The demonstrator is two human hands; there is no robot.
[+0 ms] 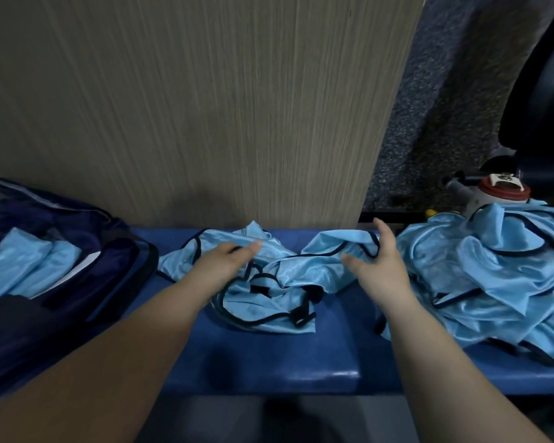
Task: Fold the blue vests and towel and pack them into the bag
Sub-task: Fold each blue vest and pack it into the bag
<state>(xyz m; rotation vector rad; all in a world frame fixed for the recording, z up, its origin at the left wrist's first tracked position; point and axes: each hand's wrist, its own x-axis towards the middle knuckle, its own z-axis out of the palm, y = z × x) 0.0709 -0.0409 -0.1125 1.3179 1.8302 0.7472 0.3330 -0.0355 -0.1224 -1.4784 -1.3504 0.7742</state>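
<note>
A crumpled light-blue vest (279, 292) with black trim lies in the middle of the blue bench (269, 362). My left hand (234, 255) pinches its left part near the back edge. My right hand (378, 260) grips its right part, fingers curled round a fold of cloth. A heap of more light-blue vests (493, 276) lies on the bench to the right. At the left stands an open dark-blue bag (87, 251) with folded light-blue cloth (23, 266) inside it.
A wood-grain panel (205, 107) rises right behind the bench. At the back right a white bottle with a red lid (496, 190) stands behind the heap, below a dark rounded object (544, 91). The bench's front edge runs near the bottom.
</note>
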